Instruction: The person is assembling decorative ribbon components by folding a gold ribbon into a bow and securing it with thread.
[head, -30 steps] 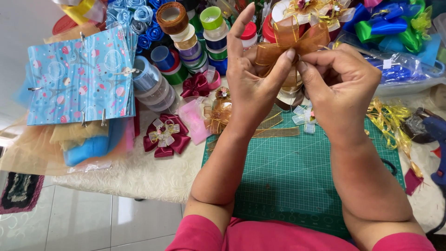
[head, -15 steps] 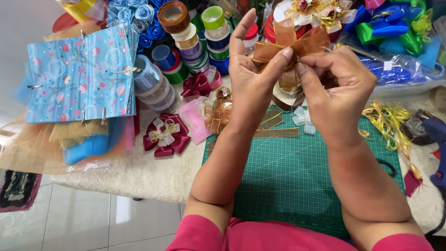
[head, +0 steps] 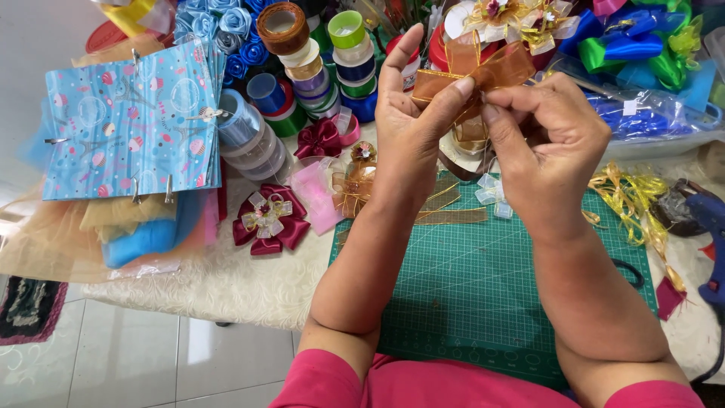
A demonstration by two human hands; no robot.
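Note:
Both hands are raised over a green cutting mat (head: 483, 279), pinching a sheer orange-brown ribbon bow (head: 491, 72) with gold edges between them. My left hand (head: 411, 113) grips the bow's left loop with thumb and forefinger, other fingers pointing up. My right hand (head: 551, 143) pinches the bow's middle from the right, fingers curled. A strip of the same brown ribbon (head: 453, 215) lies on the mat's far edge below the hands.
Stacked ribbon spools (head: 317, 68) stand at the back. A blue patterned paper sheet (head: 128, 128) on tulle lies left. A maroon bow (head: 268, 223), a gold bow (head: 355, 181), gold curling ribbon (head: 634, 204) and a blue glue gun (head: 710, 227) surround the mat. Tiled floor lies below left.
The hands have shifted only slightly; the fingers keep working the bow's centre, and the bow's loops have spread a little wider.

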